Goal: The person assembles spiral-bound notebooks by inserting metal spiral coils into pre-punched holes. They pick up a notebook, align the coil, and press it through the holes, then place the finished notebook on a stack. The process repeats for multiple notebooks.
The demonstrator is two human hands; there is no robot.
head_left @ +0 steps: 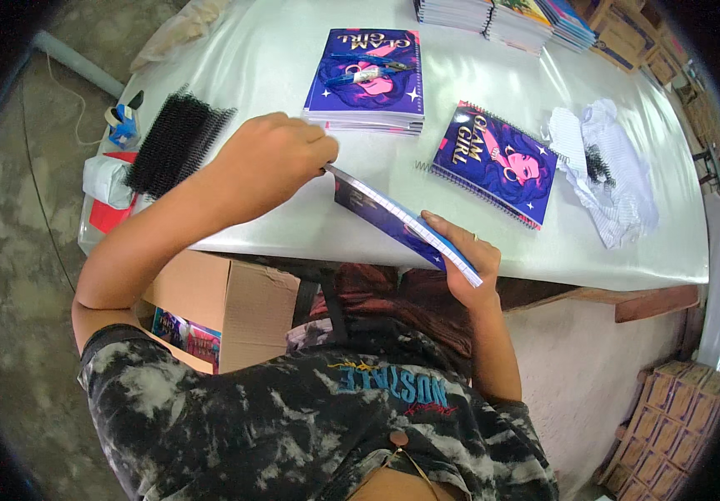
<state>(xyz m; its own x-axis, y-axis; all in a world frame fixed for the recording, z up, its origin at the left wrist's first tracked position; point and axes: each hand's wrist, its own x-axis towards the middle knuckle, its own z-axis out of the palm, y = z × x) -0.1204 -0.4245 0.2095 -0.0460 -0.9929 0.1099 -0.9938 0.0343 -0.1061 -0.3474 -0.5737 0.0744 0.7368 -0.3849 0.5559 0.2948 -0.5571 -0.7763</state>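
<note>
A purple illustrated notebook (389, 219) is held edge-on above the table's near side, slanting down to the right. My right hand (470, 255) grips its lower right end, thumb on top. My left hand (280, 159) is closed at the upper left end, fingertips pinched by the notebook's corner; a small dark bit shows there, but what they hold is hidden. Beyond lies a stack of matching notebooks (364, 88) with blue pliers (368, 73) on top. To the right rests a spiral-bound notebook (497, 163), with a length of coil sticking out at its left corner.
Black binding coils (178, 138) are heaped left of my forearm, beside a tape dispenser (123, 125) and a white packet (108, 182). A white cloth (614, 179) with black coil pieces lies right. More notebooks (456, 17) stand at the back. Below the table is a cardboard box (260, 313).
</note>
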